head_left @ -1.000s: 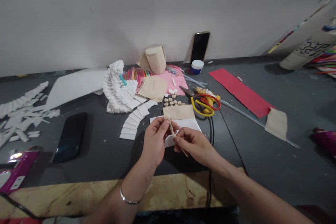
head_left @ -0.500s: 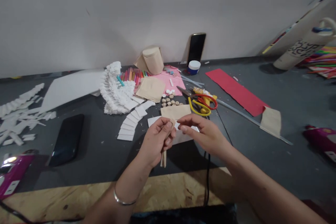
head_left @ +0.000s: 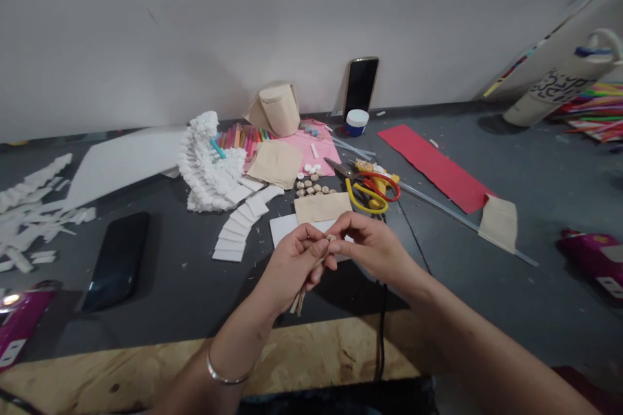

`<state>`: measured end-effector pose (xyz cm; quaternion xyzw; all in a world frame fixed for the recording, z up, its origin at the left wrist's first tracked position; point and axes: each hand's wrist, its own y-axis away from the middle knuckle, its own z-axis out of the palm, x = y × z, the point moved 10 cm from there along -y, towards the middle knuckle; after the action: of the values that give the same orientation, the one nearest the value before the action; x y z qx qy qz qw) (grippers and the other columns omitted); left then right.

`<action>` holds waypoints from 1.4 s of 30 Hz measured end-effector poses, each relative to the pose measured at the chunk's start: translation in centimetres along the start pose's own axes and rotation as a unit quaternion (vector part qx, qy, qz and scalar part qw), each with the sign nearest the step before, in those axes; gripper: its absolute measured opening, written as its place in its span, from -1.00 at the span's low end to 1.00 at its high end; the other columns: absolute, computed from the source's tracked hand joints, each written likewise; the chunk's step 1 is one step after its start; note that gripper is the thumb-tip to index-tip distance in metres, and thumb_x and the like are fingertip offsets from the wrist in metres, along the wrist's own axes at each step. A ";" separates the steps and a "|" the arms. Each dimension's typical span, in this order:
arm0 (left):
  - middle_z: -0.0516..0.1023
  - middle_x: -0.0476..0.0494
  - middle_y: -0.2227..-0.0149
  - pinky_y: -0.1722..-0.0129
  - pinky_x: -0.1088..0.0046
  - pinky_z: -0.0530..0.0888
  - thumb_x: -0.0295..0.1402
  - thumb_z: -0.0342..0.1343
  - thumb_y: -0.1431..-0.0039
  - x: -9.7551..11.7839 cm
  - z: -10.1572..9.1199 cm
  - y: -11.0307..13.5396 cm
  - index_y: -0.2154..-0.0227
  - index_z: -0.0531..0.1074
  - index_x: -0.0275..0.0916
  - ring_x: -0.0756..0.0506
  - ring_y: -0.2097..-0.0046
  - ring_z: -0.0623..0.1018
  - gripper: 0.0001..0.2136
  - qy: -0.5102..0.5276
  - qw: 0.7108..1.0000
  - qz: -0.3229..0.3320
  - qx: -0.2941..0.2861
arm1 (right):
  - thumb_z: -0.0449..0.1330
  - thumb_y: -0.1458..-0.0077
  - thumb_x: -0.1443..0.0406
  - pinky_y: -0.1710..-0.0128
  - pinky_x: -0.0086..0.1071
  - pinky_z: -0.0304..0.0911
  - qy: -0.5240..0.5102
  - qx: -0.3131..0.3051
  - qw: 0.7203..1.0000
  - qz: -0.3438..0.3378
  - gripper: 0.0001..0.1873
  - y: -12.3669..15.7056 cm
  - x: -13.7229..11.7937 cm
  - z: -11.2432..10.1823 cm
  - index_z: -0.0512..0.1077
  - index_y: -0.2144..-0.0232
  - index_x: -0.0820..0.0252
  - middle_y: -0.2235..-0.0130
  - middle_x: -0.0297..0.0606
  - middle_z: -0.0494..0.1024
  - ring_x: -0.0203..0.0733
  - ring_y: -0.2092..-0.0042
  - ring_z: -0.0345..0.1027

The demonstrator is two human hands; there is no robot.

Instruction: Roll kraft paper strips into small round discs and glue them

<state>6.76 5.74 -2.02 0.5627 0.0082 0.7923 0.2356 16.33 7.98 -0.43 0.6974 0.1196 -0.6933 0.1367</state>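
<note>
My left hand [head_left: 292,266] is closed around several narrow beige paper strips [head_left: 298,302], whose loose ends hang below the palm. At the top of the strips, the fingertips of my right hand [head_left: 374,244] pinch a small beige end [head_left: 331,239] against my left thumb and fingers. Just beyond my hands lies a beige paper rectangle [head_left: 322,207], partly over white paper [head_left: 283,228]. Behind it sit several small rolled beige pieces [head_left: 311,189]. Scissors with red and yellow handles [head_left: 368,205] rest beside a yellow glue gun [head_left: 389,176], to the right.
A roll of beige paper [head_left: 281,110], a blue jar [head_left: 357,123] and an upright phone [head_left: 361,87] stand along the wall. White folded pieces [head_left: 207,172] and a dark phone [head_left: 119,259] lie left. Red paper [head_left: 433,167] and a glue stick [head_left: 438,204] lie right.
My right hand has moved in to meet my left, and its fingertips now pinch the top of the strips. The strips' lower ends have swung left.
</note>
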 end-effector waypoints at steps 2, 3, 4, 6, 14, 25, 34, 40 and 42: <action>0.49 0.04 0.56 0.75 0.68 0.15 -0.11 0.22 -0.10 0.0 -0.3 -0.1 0.39 0.30 -0.23 0.15 0.71 0.24 -0.69 -0.029 0.999 0.014 0.008 | 0.33 -0.01 0.10 0.33 -0.32 0.31 -0.039 -0.016 0.999 0.007 -0.73 0.0 0.1 0.5 0.38 0.40 0.12 0.53 -0.40 0.50 -0.24 0.44 0.42; 0.50 0.03 0.55 0.74 0.67 0.16 -0.11 0.21 -0.11 0.1 -0.4 -0.1 0.39 0.30 -0.23 0.15 0.70 0.24 -0.70 -0.045 0.999 0.020 0.013 | 0.32 -0.02 0.10 0.33 -0.32 0.31 -0.047 -0.022 0.999 0.010 -0.72 0.0 0.2 0.6 0.37 0.41 0.12 0.53 -0.40 0.50 -0.24 0.44 0.43; 0.50 0.02 0.55 0.73 0.66 0.16 -0.11 0.19 -0.12 0.2 -0.5 -0.1 0.39 0.31 -0.23 0.14 0.69 0.24 -0.71 -0.062 0.998 0.028 0.018 | 0.31 -0.03 0.10 0.32 -0.32 0.31 -0.046 -0.021 0.999 0.011 -0.73 -0.1 0.3 0.7 0.36 0.41 0.12 0.53 -0.39 0.50 -0.24 0.43 0.43; 0.48 0.02 0.56 0.69 0.64 0.16 -0.09 0.15 -0.16 0.5 -0.7 -0.1 0.39 0.33 -0.23 0.13 0.67 0.24 -0.71 -0.098 0.994 0.046 0.033 | 0.29 -0.06 0.10 0.30 -0.33 0.29 -0.018 -0.007 1.000 0.010 -0.74 -0.2 0.5 0.3 0.37 0.43 0.13 0.52 -0.38 0.51 -0.24 0.41 0.41; 0.47 0.00 0.50 0.47 0.55 0.31 -0.16 0.13 -0.20 1.8 -1.4 0.5 0.25 0.37 -0.21 0.01 0.47 0.44 -0.78 -0.191 0.969 0.119 0.105 | 0.26 -0.04 0.12 0.39 -0.43 0.16 0.013 0.058 0.998 0.020 -0.75 -0.3 1.3 -0.8 0.38 0.45 0.17 0.46 -0.38 0.44 -0.31 0.41 0.26; 0.54 -0.05 0.42 0.41 0.51 0.34 -0.24 0.11 -0.21 2.5 -1.1 0.9 0.39 0.40 -0.20 -0.03 0.40 0.49 -0.85 -0.277 0.939 0.153 0.130 | 0.31 -0.06 0.20 0.34 -0.42 0.22 -0.105 0.064 0.992 -0.037 -0.78 0.2 0.6 -0.9 0.36 0.47 0.14 0.47 -0.41 0.46 -0.31 0.39 0.34; 0.54 -0.03 0.43 0.43 0.52 0.34 -0.29 0.09 -0.23 2.6 -1.1 0.7 0.40 0.39 -0.20 -0.02 0.41 0.50 -0.87 -0.304 0.930 0.154 0.138 | 0.30 -0.08 0.21 0.35 -0.43 0.18 -0.036 0.086 0.994 -0.062 -0.79 0.3 0.4 -1.5 0.38 0.48 0.15 0.44 -0.40 0.43 -0.32 0.38 0.30; 0.56 -0.02 0.42 0.40 0.54 0.41 -0.30 0.14 -0.17 2.5 -1.6 0.9 0.28 0.45 -0.21 -0.02 0.37 0.55 -0.89 -0.264 0.943 0.143 0.145 | 0.30 -0.08 0.22 0.33 -0.39 0.20 -0.030 0.086 0.992 -0.089 -0.82 0.5 0.2 -1.5 0.41 0.48 0.14 0.43 -0.37 0.44 -0.30 0.37 0.31; 0.58 -0.03 0.40 0.38 0.53 0.44 -0.33 0.14 -0.17 2.5 -1.5 0.9 0.22 0.50 -0.20 -0.03 0.36 0.56 -0.85 -0.254 0.947 0.143 0.134 | 0.30 -0.08 0.23 0.31 -0.38 0.21 -0.022 0.089 0.990 -0.105 -0.84 0.6 -0.2 -1.4 0.42 0.47 0.13 0.43 -0.36 0.44 -0.29 0.35 0.32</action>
<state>4.42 6.30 -0.08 0.7668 -0.0263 0.6403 0.0367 17.91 7.90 -0.21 0.6750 0.1265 -0.7269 0.0033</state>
